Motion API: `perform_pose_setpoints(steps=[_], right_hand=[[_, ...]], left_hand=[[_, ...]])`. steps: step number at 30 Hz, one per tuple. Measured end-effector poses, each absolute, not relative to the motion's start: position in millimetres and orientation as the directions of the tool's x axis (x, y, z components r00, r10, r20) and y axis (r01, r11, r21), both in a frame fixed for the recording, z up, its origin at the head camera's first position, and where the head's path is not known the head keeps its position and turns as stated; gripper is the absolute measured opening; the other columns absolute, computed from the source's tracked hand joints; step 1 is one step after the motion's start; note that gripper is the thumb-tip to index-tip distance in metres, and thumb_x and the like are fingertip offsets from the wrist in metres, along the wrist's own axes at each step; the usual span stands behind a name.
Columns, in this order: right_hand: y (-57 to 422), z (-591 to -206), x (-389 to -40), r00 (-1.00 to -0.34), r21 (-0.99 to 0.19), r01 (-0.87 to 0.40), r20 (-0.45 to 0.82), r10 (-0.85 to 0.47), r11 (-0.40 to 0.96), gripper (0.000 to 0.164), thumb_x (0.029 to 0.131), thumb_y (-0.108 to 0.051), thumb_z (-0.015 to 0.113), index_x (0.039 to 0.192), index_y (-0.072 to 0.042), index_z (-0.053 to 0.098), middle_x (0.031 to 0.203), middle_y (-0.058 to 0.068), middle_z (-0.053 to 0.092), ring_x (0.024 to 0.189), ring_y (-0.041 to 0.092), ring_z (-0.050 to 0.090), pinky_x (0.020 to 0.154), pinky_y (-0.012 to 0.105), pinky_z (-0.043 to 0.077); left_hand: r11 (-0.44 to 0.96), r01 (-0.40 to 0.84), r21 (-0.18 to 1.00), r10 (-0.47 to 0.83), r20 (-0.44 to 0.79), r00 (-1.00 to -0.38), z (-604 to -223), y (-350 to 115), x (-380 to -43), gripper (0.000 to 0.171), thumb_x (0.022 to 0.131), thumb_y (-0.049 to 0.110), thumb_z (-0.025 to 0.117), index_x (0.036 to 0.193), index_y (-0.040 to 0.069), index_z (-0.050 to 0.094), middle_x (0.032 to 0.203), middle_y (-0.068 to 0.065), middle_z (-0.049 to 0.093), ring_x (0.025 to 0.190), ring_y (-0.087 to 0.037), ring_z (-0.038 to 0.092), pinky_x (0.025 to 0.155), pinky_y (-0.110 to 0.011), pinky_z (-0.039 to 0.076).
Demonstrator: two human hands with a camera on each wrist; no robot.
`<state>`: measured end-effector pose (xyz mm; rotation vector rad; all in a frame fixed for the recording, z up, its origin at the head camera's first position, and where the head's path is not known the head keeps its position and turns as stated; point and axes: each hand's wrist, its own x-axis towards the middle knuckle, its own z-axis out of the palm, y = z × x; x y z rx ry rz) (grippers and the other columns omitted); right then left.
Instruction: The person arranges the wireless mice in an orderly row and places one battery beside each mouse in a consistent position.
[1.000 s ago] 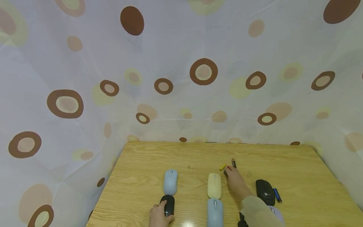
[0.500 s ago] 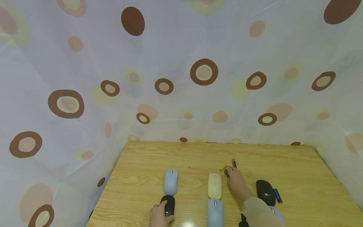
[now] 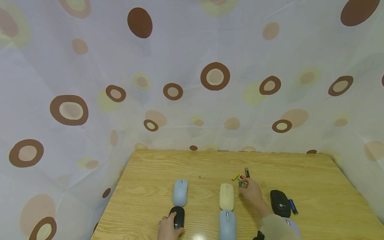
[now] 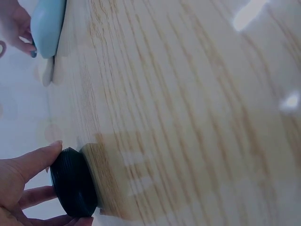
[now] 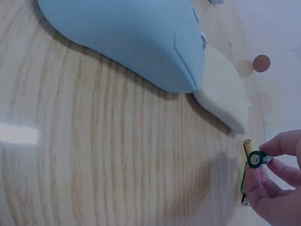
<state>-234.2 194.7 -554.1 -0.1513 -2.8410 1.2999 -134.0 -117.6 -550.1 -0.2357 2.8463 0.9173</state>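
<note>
My left hand (image 3: 168, 228) grips a black computer mouse (image 3: 179, 218) by its sides at the front of the table; the left wrist view shows the black mouse (image 4: 73, 183) between thumb and fingers. A light blue mouse (image 3: 180, 192) lies just beyond it. Between thumb and fingers, my right hand (image 3: 252, 192) pinches a dark green battery (image 5: 256, 159), its end facing the right wrist camera. Right by those fingertips lie a yellow battery (image 3: 235, 177), a red battery (image 3: 242, 177), a light green battery (image 3: 241, 180) and a black and copper battery (image 3: 247, 172).
A cream mouse (image 3: 226, 196) and a second light blue mouse (image 3: 227, 225) stand in line left of the right arm. Right of it are a black mouse (image 3: 280, 203), a blue battery (image 3: 293, 206) and a partly covered lilac mouse (image 3: 292, 226). A patterned curtain (image 3: 186, 110) surrounds the wooden table (image 3: 150, 166).
My right hand has drawn back a little from the battery group with the dark green battery, uncovering the red and light green ones. The left hand stays on the black mouse.
</note>
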Motion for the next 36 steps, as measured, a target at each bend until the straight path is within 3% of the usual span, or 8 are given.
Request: perform_pose_setpoints(steps=[7, 15, 36], right_hand=[[190, -555, -224, -0.99, -0.778, 0.139, -0.103, 0.093, 0.613, 0.034, 0.075, -0.004, 0.062, 0.105, 0.012, 0.055, 0.086, 0.019, 0.061, 0.072, 0.023, 0.057, 0.057, 0.031, 0.045], [184, -566, -217, -0.987, -0.792, 0.158, -0.121, 0.101, 0.589, 0.032, 0.072, -0.002, 0.063, 0.1, 0.011, 0.057, 0.075, 0.011, 0.062, 0.06, 0.015, 0.055, 0.052, 0.027, 0.044], [175, -571, -209, -0.994, -0.746, 0.102, -0.046, 0.101, 0.659, 0.027, 0.071, 0.0, 0.063, 0.096, 0.008, 0.057, 0.062, 0.003, 0.052, 0.053, 0.012, 0.044, 0.049, 0.026, 0.035]], left_hand=[[0.802, -0.195, 0.565, -0.107, -0.185, -0.977, -550, -118, -135, 0.052, 0.064, 0.016, 0.081, 0.109, -0.001, 0.06, 0.088, -0.024, 0.055, 0.079, -0.039, 0.054, 0.067, -0.049, 0.046], [0.807, -0.195, 0.558, -0.113, -0.177, -0.978, -551, -118, -135, 0.052, 0.064, 0.017, 0.082, 0.109, 0.0, 0.061, 0.088, -0.024, 0.055, 0.079, -0.04, 0.055, 0.067, -0.049, 0.046], [0.798, -0.177, 0.575, -0.091, -0.176, -0.98, -552, -119, -134, 0.053, 0.064, 0.017, 0.081, 0.109, -0.001, 0.061, 0.088, -0.025, 0.055, 0.079, -0.04, 0.055, 0.065, -0.049, 0.047]])
